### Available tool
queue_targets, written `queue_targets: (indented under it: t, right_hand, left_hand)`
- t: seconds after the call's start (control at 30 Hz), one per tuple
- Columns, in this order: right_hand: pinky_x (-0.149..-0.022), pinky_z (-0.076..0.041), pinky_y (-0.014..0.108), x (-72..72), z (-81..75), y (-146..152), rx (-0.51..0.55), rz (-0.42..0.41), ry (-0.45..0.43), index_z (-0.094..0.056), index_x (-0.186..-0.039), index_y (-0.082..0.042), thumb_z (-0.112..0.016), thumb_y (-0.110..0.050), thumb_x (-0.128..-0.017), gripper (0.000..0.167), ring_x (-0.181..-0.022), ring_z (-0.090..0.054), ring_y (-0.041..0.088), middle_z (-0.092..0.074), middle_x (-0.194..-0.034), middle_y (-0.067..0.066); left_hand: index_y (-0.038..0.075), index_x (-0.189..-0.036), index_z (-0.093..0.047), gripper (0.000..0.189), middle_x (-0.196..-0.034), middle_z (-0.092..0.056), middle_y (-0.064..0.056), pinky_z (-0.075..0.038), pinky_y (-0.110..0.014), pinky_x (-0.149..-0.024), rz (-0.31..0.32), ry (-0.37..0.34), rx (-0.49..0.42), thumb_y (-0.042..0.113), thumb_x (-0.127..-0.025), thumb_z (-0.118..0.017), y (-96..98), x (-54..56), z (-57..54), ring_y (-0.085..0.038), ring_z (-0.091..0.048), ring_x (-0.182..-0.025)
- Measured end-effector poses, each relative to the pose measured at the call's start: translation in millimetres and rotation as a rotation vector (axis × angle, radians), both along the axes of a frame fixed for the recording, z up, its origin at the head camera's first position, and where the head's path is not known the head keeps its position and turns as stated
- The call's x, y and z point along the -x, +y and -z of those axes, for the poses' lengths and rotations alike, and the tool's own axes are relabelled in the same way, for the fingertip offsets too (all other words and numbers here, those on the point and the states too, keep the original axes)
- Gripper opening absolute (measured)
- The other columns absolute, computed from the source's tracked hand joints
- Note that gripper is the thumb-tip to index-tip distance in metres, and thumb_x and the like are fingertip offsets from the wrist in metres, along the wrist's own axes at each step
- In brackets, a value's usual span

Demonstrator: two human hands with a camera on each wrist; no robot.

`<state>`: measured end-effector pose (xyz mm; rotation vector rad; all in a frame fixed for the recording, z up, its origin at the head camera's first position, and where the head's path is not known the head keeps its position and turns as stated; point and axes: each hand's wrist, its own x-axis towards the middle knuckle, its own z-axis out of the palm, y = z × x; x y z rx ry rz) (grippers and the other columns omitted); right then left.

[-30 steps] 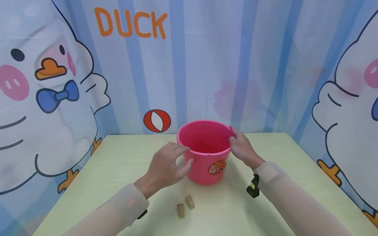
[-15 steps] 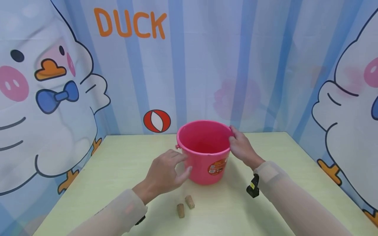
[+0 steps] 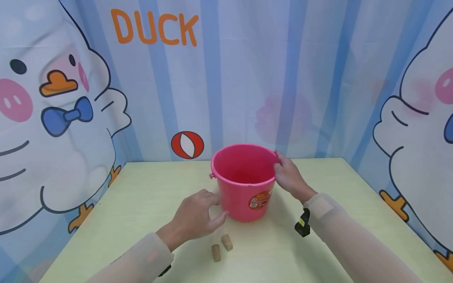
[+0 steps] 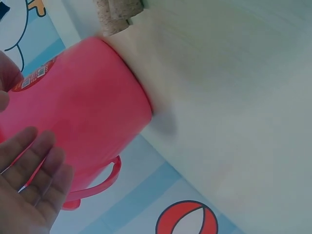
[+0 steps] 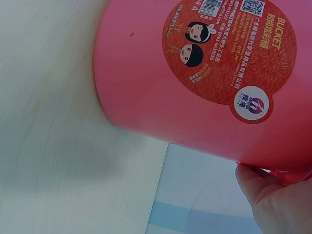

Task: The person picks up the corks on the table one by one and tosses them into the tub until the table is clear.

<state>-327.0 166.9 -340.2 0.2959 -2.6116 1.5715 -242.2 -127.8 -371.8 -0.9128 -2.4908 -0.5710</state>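
A pink plastic bucket (image 3: 244, 196) stands upright on the table, a red label on its near side. My right hand (image 3: 291, 177) grips its rim at the right, thumb against the outer wall. Left of the bucket, my left hand (image 3: 196, 218) is held low with relaxed fingers and nothing in them; in the left wrist view its fingers (image 4: 39, 170) overlap the bucket wall. A pink bucket handle (image 4: 105, 185) hangs down the bucket's far-left side there. Two corks lie in front of the bucket, a nearer cork (image 3: 216, 252) and a farther cork (image 3: 227, 242).
The pale table (image 3: 155, 188) ends at the back against a blue striped curtain (image 3: 233, 78) printed with ducks and a ball. A small black device (image 3: 302, 223) is strapped at the right wrist.
My left hand has drawn away from the bucket's rim, moving down and slightly left, so the knob on the bucket's left side now shows. The right hand, bucket and corks stay put.
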Motion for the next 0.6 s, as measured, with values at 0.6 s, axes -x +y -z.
queue_targets:
  t: [0.6]
  right_hand:
    - [-0.115,-0.035,0.052,0.6,0.7,0.3,-0.008,0.004,0.004,-0.006,-0.163,-0.001,-0.028,-0.016,-0.109,0.061,-0.152,-0.027,0.037,-0.023,-0.167,0.018]
  left_hand:
    - [0.014,-0.110,-0.079,0.037,-0.102,-0.077,0.004,-0.059,-0.035,-0.082,0.010,-0.216,0.205,0.042,-0.087,-0.078,-5.5,-3.0,11.3,-0.014,-0.068,-0.096]
